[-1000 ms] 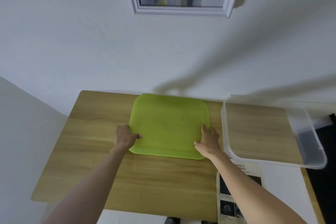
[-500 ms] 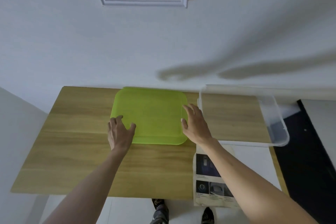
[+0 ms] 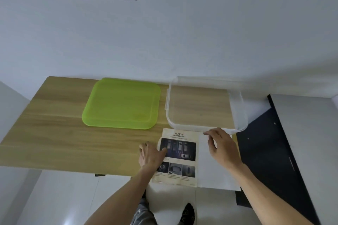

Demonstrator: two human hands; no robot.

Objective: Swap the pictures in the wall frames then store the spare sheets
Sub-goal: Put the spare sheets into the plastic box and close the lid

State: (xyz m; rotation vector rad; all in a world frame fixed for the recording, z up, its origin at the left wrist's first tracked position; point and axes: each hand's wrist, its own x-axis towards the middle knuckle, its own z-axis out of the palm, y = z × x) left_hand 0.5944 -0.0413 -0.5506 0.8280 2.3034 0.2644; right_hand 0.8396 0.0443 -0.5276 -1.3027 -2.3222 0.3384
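Plain white wall (image 3: 201, 33) behind a wood-grain table (image 3: 54, 133), evenly lit w/ soft shadows. Pale glossy floor (image 3: 64, 197) below; dark cabinet (image 3: 274, 151) at right.

My left hand (image 3: 150, 155) lay flat on the wooden table (image 3: 54, 133), fingertips touching the left edge of a printed safety sheet (image 3: 178, 159). My right hand (image 3: 222, 147) hovered open over the sheet's right side, just below a clear plastic bin (image 3: 237, 107). A green lid (image 3: 121, 105) lay beyond my left hand.
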